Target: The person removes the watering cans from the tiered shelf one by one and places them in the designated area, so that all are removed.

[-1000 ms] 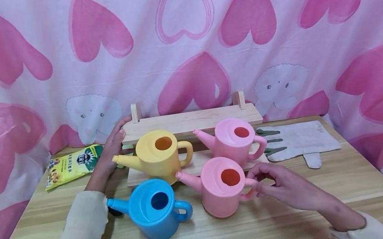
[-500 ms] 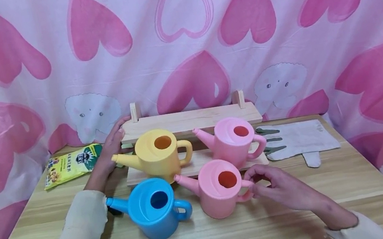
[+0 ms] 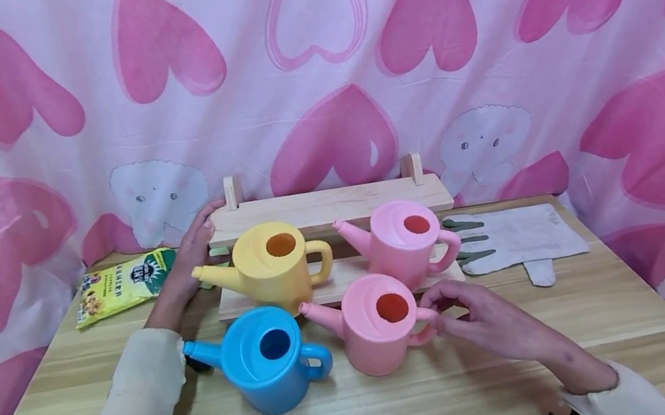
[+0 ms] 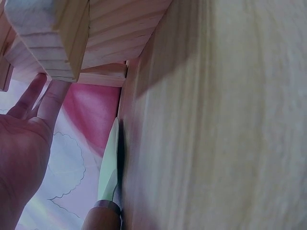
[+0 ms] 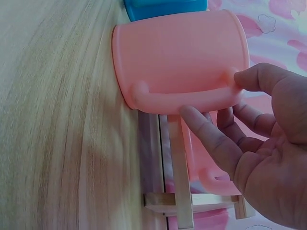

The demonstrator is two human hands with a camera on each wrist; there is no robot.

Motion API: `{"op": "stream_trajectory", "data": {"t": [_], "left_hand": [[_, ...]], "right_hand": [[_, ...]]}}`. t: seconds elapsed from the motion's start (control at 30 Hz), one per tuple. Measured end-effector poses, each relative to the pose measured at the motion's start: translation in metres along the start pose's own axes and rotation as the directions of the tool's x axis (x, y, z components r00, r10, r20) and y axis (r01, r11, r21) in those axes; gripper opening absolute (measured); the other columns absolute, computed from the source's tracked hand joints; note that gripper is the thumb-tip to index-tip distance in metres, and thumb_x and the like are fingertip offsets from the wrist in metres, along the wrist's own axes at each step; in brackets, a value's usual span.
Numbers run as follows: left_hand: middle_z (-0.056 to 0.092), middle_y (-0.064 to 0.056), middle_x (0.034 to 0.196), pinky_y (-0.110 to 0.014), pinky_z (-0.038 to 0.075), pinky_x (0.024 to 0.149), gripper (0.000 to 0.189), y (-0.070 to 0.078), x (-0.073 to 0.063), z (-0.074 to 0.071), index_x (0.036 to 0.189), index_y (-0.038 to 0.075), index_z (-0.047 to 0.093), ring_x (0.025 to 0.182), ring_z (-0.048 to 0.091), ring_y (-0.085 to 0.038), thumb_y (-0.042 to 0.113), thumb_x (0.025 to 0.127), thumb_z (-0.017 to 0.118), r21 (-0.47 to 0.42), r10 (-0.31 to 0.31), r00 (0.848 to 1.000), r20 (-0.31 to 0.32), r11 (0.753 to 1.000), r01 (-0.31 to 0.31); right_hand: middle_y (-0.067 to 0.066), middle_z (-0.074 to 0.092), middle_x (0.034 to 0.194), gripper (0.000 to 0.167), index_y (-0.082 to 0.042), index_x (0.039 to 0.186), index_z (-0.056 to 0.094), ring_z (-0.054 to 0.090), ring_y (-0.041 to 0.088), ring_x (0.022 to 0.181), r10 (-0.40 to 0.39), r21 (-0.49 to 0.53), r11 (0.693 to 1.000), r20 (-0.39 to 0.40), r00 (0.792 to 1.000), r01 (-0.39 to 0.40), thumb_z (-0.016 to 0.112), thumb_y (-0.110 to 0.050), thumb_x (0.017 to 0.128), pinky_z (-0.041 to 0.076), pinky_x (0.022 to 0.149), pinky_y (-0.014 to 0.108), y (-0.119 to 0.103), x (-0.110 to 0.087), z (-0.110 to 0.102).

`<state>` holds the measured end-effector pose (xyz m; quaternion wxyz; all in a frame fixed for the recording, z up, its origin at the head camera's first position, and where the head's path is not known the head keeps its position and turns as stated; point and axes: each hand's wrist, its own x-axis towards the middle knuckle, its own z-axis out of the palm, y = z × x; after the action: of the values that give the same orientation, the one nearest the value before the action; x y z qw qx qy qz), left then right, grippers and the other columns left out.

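Right hand (image 5: 271, 160) on pink handle (image 5: 184, 101)

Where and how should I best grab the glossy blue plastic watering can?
Probably by the looped handle of the blue plastic watering can, from the front right: it stands upright, handle facing right, and the salmon-pink plastic watering can sits close on that side.

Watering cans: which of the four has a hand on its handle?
The front pink can, right of the blue can: the right hand pinches its handle. No hand touches the handle of the blue can, yellow can or rear pink can.
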<state>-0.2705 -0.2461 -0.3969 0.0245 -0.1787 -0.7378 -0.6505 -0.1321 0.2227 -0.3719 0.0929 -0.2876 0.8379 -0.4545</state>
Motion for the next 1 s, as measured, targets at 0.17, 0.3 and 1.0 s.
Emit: {"op": "stream_trajectory", "data": {"t": [0.17, 0.3, 1.0], "left_hand": [[0.021, -0.013, 0.163, -0.078, 0.035, 0.097, 0.052, -0.001, 0.0, 0.0, 0.162, 0.022, 0.029, 0.141, 0.029, -0.046, 0.038, 0.113, 0.032, -0.004, 0.004, 1.0, 0.003, 1.0, -0.004], [0.019, -0.012, 0.165, -0.078, 0.036, 0.097, 0.052, -0.002, 0.001, -0.001, 0.163, 0.025, 0.029, 0.142, 0.028, -0.046, 0.039, 0.113, 0.033, -0.006, -0.007, 1.0, 0.004, 1.0, 0.007], [0.018, -0.012, 0.165, -0.076, 0.039, 0.097, 0.055, -0.004, 0.001, -0.001, 0.163, 0.027, 0.028, 0.14, 0.029, -0.047, 0.045, 0.112, 0.036, 0.007, -0.03, 1.0, -0.006, 1.0, 0.03]], "right_hand": [[0.0, 0.067, 0.109, 0.021, -0.019, 0.118, 0.068, 0.064, 0.021, 0.1, -0.008, 0.005, 1.0, -0.004, 1.0, 0.008, 0.071, -0.012, 0.099, 0.057, 0.086, 0.033, -0.002, 0.0, -0.002], [0.0, 0.066, 0.111, 0.019, -0.015, 0.119, 0.068, 0.064, 0.022, 0.102, 0.034, -0.006, 0.999, -0.045, 0.998, -0.035, 0.071, -0.015, 0.1, 0.06, 0.081, 0.035, -0.009, -0.003, -0.006], [0.012, 0.058, 0.139, 0.05, -0.006, 0.146, 0.055, 0.053, 0.017, 0.124, -0.265, -0.293, 0.949, -0.548, 0.793, 0.115, 0.062, 0.008, 0.099, 0.047, 0.095, 0.014, 0.015, 0.011, -0.022]]}}
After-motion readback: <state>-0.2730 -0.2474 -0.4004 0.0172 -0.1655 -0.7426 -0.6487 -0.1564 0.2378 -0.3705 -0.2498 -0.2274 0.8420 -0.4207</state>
